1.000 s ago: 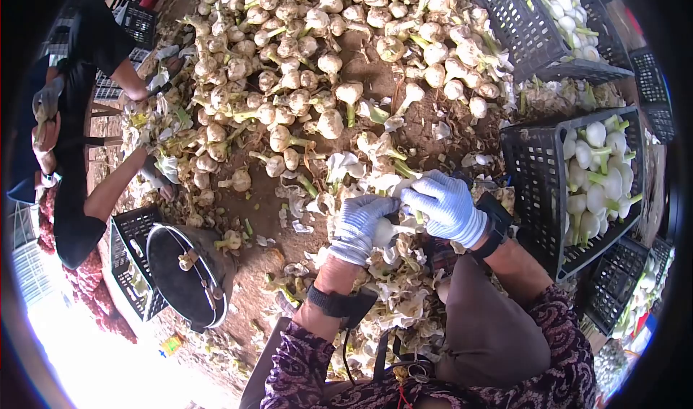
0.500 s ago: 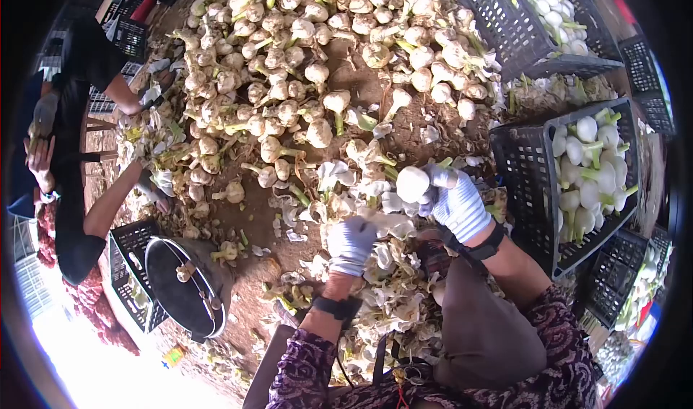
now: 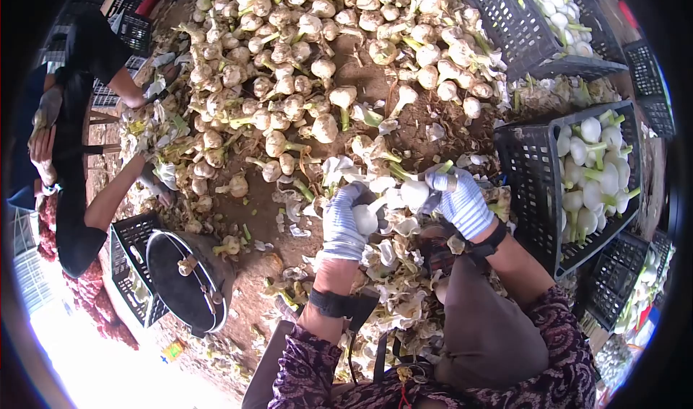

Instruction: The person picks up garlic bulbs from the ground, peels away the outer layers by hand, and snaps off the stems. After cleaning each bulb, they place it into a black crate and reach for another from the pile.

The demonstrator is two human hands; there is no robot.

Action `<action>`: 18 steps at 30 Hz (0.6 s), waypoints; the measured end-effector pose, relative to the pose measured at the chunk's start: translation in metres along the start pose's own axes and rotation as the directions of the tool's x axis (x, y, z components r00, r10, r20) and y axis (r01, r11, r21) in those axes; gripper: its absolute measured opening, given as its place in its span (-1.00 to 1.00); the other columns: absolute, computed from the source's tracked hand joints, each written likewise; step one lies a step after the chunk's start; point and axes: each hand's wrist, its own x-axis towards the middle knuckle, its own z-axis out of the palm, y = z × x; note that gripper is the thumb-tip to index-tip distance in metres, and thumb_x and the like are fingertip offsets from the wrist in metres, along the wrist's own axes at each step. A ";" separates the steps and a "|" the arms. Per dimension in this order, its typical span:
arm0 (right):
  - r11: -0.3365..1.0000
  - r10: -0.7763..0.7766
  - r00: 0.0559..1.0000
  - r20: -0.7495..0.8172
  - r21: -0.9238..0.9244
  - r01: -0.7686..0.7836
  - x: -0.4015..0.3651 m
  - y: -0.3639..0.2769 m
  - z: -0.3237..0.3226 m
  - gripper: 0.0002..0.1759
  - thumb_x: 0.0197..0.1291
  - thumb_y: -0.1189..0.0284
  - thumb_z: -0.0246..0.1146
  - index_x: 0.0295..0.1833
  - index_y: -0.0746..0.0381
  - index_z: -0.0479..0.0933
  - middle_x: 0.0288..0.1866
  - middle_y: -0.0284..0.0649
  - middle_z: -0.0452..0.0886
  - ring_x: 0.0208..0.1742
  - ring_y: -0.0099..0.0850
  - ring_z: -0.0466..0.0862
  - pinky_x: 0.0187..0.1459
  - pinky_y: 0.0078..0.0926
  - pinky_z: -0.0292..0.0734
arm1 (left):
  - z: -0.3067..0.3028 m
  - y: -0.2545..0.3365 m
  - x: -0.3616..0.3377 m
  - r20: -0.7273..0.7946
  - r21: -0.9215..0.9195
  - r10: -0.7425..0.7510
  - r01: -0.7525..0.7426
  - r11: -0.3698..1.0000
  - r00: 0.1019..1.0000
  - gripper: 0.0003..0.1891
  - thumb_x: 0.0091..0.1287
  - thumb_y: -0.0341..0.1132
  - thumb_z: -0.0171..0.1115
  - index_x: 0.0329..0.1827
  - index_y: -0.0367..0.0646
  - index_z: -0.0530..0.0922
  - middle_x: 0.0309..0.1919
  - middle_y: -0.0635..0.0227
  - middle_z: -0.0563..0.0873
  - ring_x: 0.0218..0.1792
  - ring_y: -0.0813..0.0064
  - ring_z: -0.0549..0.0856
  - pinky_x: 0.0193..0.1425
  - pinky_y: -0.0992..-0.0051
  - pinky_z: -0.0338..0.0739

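My right hand (image 3: 462,201), in a white-and-grey striped glove, grips a pale, peeled garlic bulb (image 3: 414,193) with a short green stem. My left hand (image 3: 343,223), gloved the same way, is curled around the side of a second white garlic bulb (image 3: 366,220), whose stem points up and right; its thumb is hidden. The two bulbs are close together above a heap of loose garlic skins (image 3: 393,293). Beyond my hands spreads a large pile of unpeeled garlic (image 3: 281,84) with soil-stained skins.
On the right, a black crate (image 3: 527,192) holds clean white bulbs, and another crate (image 3: 505,30) stands behind it. A black bucket (image 3: 225,264) sits at the lower left beside a crate (image 3: 130,232). A co-worker's arm (image 3: 115,192) reaches into the pile from the left.
My left hand has turned and moved slightly up and left, and a white bulb now shows beside it. The bulb in my right hand sits slightly lower. The view has shifted a little.
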 end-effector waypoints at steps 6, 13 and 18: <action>0.551 -0.171 0.886 0.431 -0.704 0.449 -0.018 -0.003 0.039 -0.71 0.00 0.59 0.24 -0.09 0.38 0.55 -0.27 -0.20 0.64 -0.31 -0.54 0.63 -0.28 -0.57 0.56 | -0.011 -0.018 0.014 -0.038 0.027 0.148 -0.147 0.989 0.988 -0.70 0.31 -0.15 0.10 -0.11 -0.22 0.54 -0.36 0.28 0.62 -0.38 0.39 0.60 -0.41 0.33 0.56; 0.887 -0.407 0.882 0.238 -0.129 0.444 -0.017 -0.085 0.049 -0.83 0.05 0.61 0.23 -0.19 0.36 0.54 -0.33 -0.25 0.64 -0.35 -0.48 0.63 -0.28 -0.53 0.56 | -0.031 -0.028 0.023 0.411 0.829 0.633 -0.557 0.040 0.656 -0.67 0.17 -0.11 0.22 -0.11 -0.13 0.55 -0.19 0.18 0.61 -0.22 0.22 0.63 -0.10 0.33 0.54; 0.584 -0.784 0.618 0.051 0.400 0.707 -0.001 -0.218 0.036 -0.69 0.24 0.49 0.06 0.09 0.33 0.37 0.00 -0.18 0.55 -0.01 -0.40 0.56 0.02 -0.47 0.49 | -0.080 -0.088 0.021 0.407 0.903 0.228 -0.352 -0.247 0.885 -0.45 0.08 0.03 0.22 0.16 0.07 0.47 0.22 -0.04 0.35 0.25 -0.04 0.32 0.27 0.08 0.25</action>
